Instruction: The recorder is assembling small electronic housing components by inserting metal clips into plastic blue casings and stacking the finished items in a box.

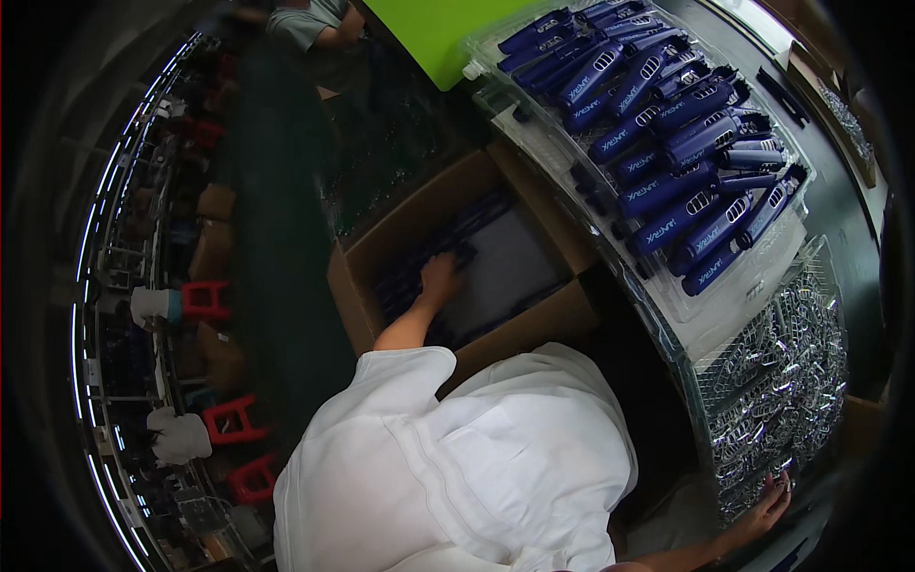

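My left hand (439, 278) is inside an open cardboard box (386, 229), its fingers bent around a dark blue plastic casing (464, 253). The grip is partly hidden and a little blurred. More dark blue casings lie in shadow along the box's sides, around a pale grey sheet (515, 253). Far to the right, my right hand (770, 503) is at the near edge of a heap of small chrome frame-like pieces (777, 381). Its fingertips are pinched at one shiny chrome piece.
A clear plastic tray (701, 303) piled with blue tubular casings (667, 143) stands on the bench at the right. Beyond the box is a bright green surface (419, 33). Red stools (205, 300) and cartons line the left; another person (315, 24) is at the top.
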Demonstrator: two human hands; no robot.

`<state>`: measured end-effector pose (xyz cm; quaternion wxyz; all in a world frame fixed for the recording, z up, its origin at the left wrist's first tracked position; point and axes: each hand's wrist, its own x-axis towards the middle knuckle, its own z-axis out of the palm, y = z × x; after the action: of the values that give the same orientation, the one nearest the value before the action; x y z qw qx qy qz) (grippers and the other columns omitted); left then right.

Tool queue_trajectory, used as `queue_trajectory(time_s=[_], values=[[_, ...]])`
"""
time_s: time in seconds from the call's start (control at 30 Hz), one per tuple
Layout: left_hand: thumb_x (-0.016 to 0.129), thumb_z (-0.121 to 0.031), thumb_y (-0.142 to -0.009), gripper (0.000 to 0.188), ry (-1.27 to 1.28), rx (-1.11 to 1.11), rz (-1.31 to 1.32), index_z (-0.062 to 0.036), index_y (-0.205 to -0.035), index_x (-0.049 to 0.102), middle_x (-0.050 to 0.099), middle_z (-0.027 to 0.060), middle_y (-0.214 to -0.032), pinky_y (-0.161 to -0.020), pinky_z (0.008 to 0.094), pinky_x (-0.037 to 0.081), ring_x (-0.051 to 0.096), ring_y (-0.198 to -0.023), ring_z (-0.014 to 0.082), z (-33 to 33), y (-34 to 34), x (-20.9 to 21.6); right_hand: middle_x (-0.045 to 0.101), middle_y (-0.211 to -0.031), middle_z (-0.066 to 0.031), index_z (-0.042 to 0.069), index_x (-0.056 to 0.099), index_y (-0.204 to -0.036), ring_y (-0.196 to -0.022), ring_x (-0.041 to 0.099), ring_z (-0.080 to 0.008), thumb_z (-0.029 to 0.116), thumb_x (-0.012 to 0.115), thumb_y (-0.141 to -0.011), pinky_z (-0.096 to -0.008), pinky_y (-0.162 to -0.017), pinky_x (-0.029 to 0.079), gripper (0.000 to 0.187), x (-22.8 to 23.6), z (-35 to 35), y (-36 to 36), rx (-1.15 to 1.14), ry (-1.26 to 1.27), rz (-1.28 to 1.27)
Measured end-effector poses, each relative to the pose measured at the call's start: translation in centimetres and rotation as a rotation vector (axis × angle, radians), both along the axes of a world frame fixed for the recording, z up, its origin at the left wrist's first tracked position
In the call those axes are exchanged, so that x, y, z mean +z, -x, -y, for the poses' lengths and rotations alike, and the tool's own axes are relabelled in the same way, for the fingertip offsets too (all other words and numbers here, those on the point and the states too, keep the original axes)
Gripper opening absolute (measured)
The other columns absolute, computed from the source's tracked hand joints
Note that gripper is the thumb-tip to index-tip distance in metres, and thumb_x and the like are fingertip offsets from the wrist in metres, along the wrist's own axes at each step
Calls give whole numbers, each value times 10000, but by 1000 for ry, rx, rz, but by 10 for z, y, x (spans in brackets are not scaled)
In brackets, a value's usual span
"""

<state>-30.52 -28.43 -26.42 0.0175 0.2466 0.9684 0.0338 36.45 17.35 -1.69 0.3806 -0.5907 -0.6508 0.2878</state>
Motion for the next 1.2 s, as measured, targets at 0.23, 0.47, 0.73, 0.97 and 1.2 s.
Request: queue_trajectory(time_s=[0.23, 0.47, 0.73, 0.97, 1.2], values=[[645, -288, -880, 389, -1180, 523, 848, -92, -1213, 689, 713, 42, -1035, -834, 360, 557, 678, -957, 213, -50, -33, 119, 666, -1185, -83, -17, 575, -1388, -963, 641, -140, 234, 555, -1095, -256, -878, 543, 387, -3, 28, 14, -167, 26, -335], [600, -364, -913, 503, -1415, 80, 1364, -64, -1316, 602, 657, 103, -1234, -910, 378, 537, 665, -1016, 234, -136, -137, 249, 640, -1048, -37, 4, 581, -1423, -850, 568, -87, 144, 545, -1091, -236, -779, 498, 362, 5, 56, 46, 46, 47, -373], [414, -502, -1086, 545, -655, -77, 2266, -76, -1412, 509, 668, 126, -1120, -801, 374, 595, 734, -879, 256, -238, -257, 265, 687, -1033, -75, -8, 692, -1107, -850, 658, -124, -20, 706, -955, -266, -791, 568, 153, 25, 84, 79, -59, -60, -452], [414, -448, -1109, 549, -276, -38, 2439, -53, -1487, 459, 654, 108, -1115, -640, 319, 614, 702, -782, 167, -290, -304, 260, 701, -1098, -111, -34, 723, -1106, -880, 689, -149, -60, 712, -931, -280, -770, 603, 177, 37, 101, 105, -22, 77, -658], [515, -195, -1039, 579, -341, -304, 2394, -32, -1574, 364, 649, 163, -1263, -680, 282, 596, 688, -900, 154, -296, -319, 256, 725, -995, -75, -35, 695, -1080, -880, 684, -117, -57, 734, -926, -249, -802, 578, 161, 45, 114, 118, 35, 227, -629]])
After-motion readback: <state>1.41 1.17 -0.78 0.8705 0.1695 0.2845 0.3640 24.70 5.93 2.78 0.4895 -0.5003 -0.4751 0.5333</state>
